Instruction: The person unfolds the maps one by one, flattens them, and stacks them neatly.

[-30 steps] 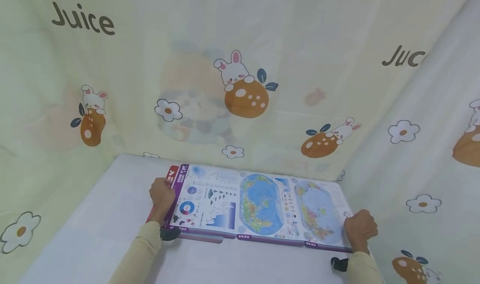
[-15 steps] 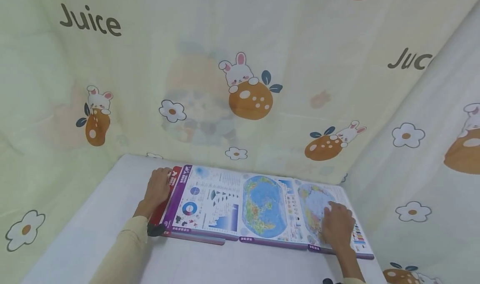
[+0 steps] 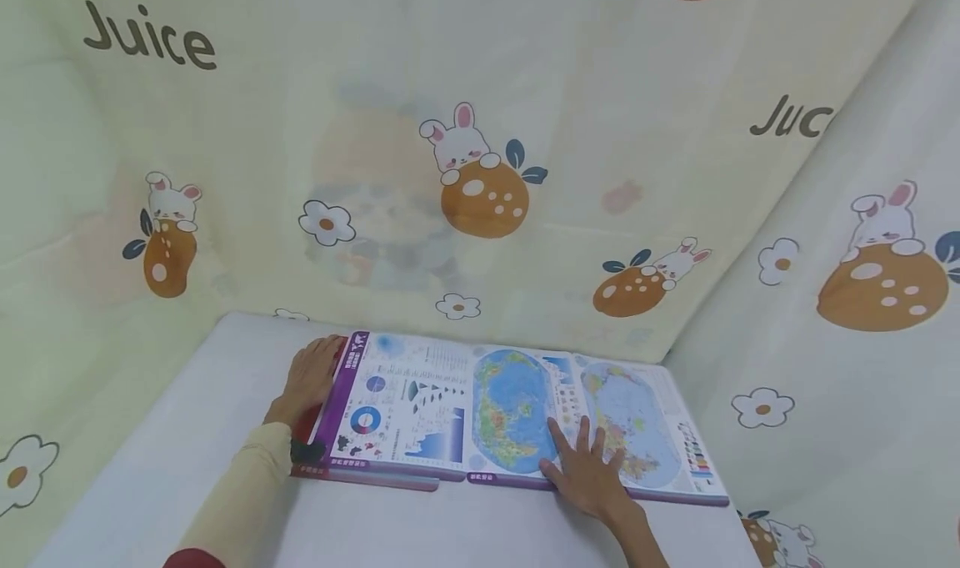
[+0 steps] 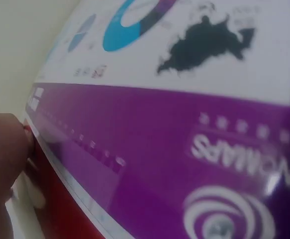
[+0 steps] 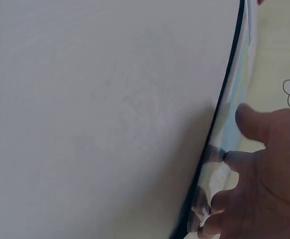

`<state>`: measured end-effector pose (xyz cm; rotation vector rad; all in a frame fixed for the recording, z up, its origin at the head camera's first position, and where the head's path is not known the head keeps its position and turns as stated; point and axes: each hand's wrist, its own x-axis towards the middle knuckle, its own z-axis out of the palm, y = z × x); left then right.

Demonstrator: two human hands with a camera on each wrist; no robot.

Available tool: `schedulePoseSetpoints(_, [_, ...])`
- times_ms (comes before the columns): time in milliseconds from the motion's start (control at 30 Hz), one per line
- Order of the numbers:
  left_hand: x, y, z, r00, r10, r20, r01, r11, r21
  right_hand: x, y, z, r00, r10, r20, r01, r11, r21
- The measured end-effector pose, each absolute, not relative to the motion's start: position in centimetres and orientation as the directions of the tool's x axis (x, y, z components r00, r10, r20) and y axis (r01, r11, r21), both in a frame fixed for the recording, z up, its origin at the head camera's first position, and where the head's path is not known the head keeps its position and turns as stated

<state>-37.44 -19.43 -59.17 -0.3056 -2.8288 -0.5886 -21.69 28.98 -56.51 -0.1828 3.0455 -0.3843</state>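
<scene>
An unfolded laminated world map [image 3: 450, 401] lies along the back of the table, with charts on its left panel and blue maps on the middle and right panels. A purple strip marked SINOMAPS [image 4: 149, 129] runs down its left side. Beneath it a red-covered folded sheet [image 4: 60, 209] sticks out at the left. My left hand [image 3: 309, 376] rests on that red edge, its fingers pointing away from me. My right hand [image 3: 588, 472] lies with fingers spread on the map's lower edge, between the two blue maps. In the right wrist view, its fingertips touch the glossy surface.
The table [image 3: 420, 526] is white, and its surface runs in front of the map. A curtain [image 3: 570, 92] printed with rabbits, orange fruit and flowers hangs right behind and along both sides. Dark straps sit near the left wrist.
My right hand has left the map's right end and moved left onto its middle, fingers opening out. My left hand has gone from gripping the left edge to lying flat on the red sheet.
</scene>
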Motion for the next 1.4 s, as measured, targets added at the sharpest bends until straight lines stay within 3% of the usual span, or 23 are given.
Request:
schedulePoseSetpoints(600, [-35.4, -19.5, -59.8, -0.954, 0.115, 0.279, 0.216, 0.906, 0.364, -22.9, 28.3, -57.0, -0.982, -0.092, -0.167, -0.048, 0.967, -0.250])
schedulePoseSetpoints(1200, [-31.3, -19.8, -60.8, -0.925, 0.099, 0.367, 0.263, 0.865, 0.427, -22.9, 28.5, -57.5, -0.986, -0.089, -0.143, -0.053, 0.970, -0.239])
schedulePoseSetpoints(1400, [-30.0, -19.9, -60.8, -0.941, 0.087, 0.326, 0.242, 0.848, 0.471, -23.0, 28.5, -57.6, -0.986, -0.085, -0.142, -0.048, 0.968, -0.245])
